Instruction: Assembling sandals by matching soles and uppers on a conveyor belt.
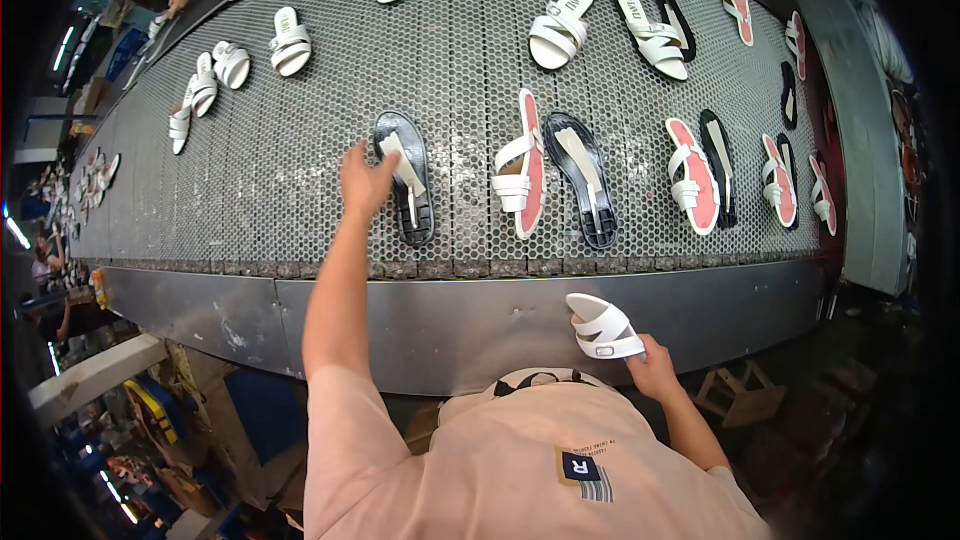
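On the perforated conveyor belt (470, 50), a black shoe sole (418, 220) with a beige strip along its middle lies next to my left hand (366, 182). The fingers of that hand are spread at the sole's left edge, and the thumb reaches over it; whether it touches is hard to tell. Low at my right side, off the belt's front edge, my right hand (652, 368) grips a white strappy sandal (604, 328) with a buckle by its heel end. To the right on the belt, a white-strapped sandal with a pink underside (533, 180) lies beside another black sole (580, 180).
More pink-bottomed sandals (694, 180) and black soles (718, 170) lie along the belt's right. White sandals (558, 28) are scattered on the far side and left. A metal side panel (450, 330) runs along the front. Another person's hand (180, 0) shows at the far left.
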A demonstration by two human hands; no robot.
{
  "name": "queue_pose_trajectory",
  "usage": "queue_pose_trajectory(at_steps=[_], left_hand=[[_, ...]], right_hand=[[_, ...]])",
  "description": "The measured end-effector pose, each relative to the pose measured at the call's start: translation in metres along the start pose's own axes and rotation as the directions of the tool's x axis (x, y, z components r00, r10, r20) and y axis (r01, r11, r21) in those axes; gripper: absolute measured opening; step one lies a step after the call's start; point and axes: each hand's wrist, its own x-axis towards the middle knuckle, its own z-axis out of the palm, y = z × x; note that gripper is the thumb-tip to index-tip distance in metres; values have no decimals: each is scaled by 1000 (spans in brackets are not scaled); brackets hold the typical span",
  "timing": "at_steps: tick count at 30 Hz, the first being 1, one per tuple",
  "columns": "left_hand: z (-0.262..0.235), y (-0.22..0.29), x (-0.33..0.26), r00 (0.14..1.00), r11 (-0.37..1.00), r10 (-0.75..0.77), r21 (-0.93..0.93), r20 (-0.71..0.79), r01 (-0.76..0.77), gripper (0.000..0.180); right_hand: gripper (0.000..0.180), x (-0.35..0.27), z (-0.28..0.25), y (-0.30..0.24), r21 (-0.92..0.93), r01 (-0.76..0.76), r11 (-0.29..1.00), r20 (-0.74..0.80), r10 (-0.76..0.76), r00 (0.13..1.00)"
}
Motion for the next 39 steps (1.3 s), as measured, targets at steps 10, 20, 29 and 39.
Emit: queue_pose_trajectory(at_steps=[10, 20, 29, 39], left_hand=[[17, 40, 56, 985, 943, -154, 311, 83, 121, 80], [-46, 33, -29, 948, 218, -212, -934, 239, 284, 17], [-28, 126, -187, 949, -8, 90, -953, 302, 304, 35], [113, 198, -266, 777, -111, 163, -771, 608, 627, 31]], right_hand=[[31, -8, 6, 29, -35, -202, 979, 64, 204, 977], [28, -6, -20, 48, 87, -102, 991, 46, 98, 994], [24, -5, -58, 86, 439, -115, 891, 50, 104, 993], [26, 30, -68, 92, 519, 49, 853, -22, -44, 999]])
